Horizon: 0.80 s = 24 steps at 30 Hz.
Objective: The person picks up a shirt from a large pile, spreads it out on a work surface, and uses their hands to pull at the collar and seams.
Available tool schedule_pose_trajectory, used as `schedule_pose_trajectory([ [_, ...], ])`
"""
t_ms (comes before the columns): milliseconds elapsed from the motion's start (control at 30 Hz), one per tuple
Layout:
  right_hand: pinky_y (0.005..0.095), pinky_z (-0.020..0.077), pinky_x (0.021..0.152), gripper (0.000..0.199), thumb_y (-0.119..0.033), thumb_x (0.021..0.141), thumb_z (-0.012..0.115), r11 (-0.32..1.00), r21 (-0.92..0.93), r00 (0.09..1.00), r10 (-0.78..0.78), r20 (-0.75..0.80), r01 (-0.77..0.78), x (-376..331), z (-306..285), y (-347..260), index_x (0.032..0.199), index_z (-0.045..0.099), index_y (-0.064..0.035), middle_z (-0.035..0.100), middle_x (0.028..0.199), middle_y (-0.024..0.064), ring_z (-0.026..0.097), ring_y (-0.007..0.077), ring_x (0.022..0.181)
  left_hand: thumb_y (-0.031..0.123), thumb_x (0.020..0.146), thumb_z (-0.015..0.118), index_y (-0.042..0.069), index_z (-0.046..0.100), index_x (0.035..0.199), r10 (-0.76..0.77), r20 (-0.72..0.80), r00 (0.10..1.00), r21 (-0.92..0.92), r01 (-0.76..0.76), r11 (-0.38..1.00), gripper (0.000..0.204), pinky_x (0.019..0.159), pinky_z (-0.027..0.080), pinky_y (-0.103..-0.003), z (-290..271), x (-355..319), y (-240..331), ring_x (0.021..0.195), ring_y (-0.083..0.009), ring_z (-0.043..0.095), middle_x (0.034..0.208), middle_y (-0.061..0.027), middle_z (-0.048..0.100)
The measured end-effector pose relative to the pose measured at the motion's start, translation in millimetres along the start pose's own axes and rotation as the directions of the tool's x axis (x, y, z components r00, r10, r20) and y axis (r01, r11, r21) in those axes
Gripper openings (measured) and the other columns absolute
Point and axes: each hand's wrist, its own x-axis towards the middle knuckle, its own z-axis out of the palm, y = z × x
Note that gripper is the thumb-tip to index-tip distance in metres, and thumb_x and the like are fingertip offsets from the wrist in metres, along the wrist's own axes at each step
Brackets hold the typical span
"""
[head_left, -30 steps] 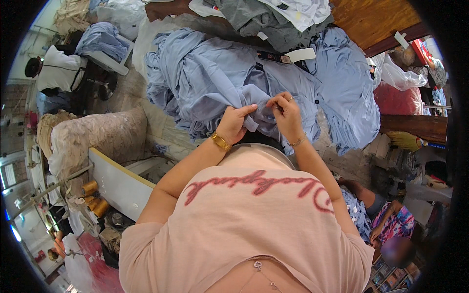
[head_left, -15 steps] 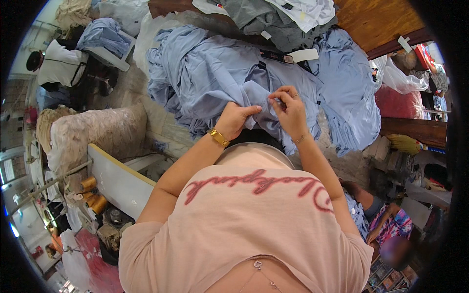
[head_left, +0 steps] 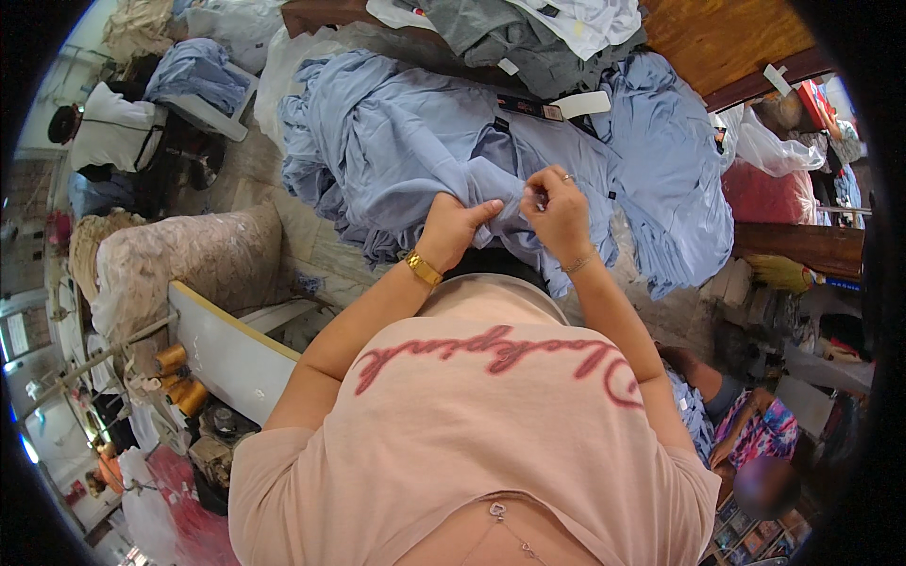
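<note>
A heap of light blue garments [head_left: 377,123] lies in front of me. My left hand [head_left: 455,226] is closed on a fold of one light blue garment [head_left: 495,184], its thumb lying on top of the cloth. At the right end of that raised fold, my right hand [head_left: 555,209] is closed in a pinch. What sits between its fingertips is too small to make out. A small dark label [head_left: 500,124] shows on the cloth beyond my hands, near a black tag [head_left: 530,107] and a white card [head_left: 580,102].
Grey garments [head_left: 500,42] and a white one [head_left: 595,24] are piled at the far side. To my left stand a white board with a yellow edge [head_left: 226,330], a wrapped bundle [head_left: 189,255] and gold thread cones [head_left: 175,373]. Another person [head_left: 755,424] sits at lower right.
My right hand has turned slightly and its fingers have drawn in closer to the cloth. The left hand keeps its hold, almost unmoved. The view has shifted a little.
</note>
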Motion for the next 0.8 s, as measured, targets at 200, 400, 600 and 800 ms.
schedule_pose_trajectory([
  [200, 0.0320, 0.0439, 0.056, 0.010, -0.005, 0.069, 0.059, 0.992, 0.087, 0.994, 0.100, -0.032, -0.097, -9.2, -3.3, 6.3, 0.076, 0.053, -0.0026, 0.052, 0.074, 0.0101, 0.054, 0.0250, 0.065, -0.001, 0.075, 0.062, -0.005, 0.054, 0.101, -0.029, 0.032, 0.999, -0.120, 0.033, 0.992, 0.028, 0.071, 0.048, -0.026, -2.0, 5.2, -6.4, 0.078, -0.0139, 0.058, 0.091, -0.0068, 0.061],
  [400, 0.0298, 0.0418, 0.058, 0.007, -0.010, 0.080, 0.057, 0.979, 0.195, 0.998, 0.070, -0.009, -0.067, -8.8, -9.8, 6.8, 0.080, 0.055, -0.0027, 0.053, 0.077, 0.0104, 0.052, 0.0244, 0.065, 0.000, 0.076, 0.061, -0.004, 0.052, 0.104, -0.136, 0.034, 0.990, -0.142, 0.140, 0.980, 0.030, 0.074, 0.047, -0.027, -3.4, 9.7, -5.1, 0.081, -0.0152, 0.058, 0.094, -0.0081, 0.060],
  [600, 0.0315, 0.0427, 0.062, 0.017, -0.019, 0.085, 0.053, 0.961, 0.201, 0.981, 0.193, 0.009, -0.191, -22.0, -9.1, 4.8, 0.094, 0.054, -0.0049, 0.052, 0.081, 0.0106, 0.053, 0.0258, 0.070, 0.000, 0.073, 0.065, -0.003, 0.049, 0.108, -0.098, 0.040, 0.994, -0.176, 0.104, 0.979, 0.039, 0.075, 0.048, -0.027, -0.4, 12.5, -4.4, 0.085, -0.0163, 0.058, 0.096, -0.0078, 0.059],
  [800, 0.0363, 0.0445, 0.061, 0.022, -0.023, 0.084, 0.053, 0.997, -0.075, 0.992, 0.014, 0.126, -0.005, -17.9, -11.1, 11.0, 0.100, 0.052, -0.0084, 0.053, 0.087, 0.0117, 0.056, 0.0290, 0.073, -0.003, 0.068, 0.068, -0.001, 0.049, 0.107, -0.051, 0.040, 0.998, -0.153, 0.056, 0.987, 0.043, 0.077, 0.047, -0.027, 1.0, 12.1, -6.2, 0.087, -0.0163, 0.057, 0.098, -0.0072, 0.058],
])
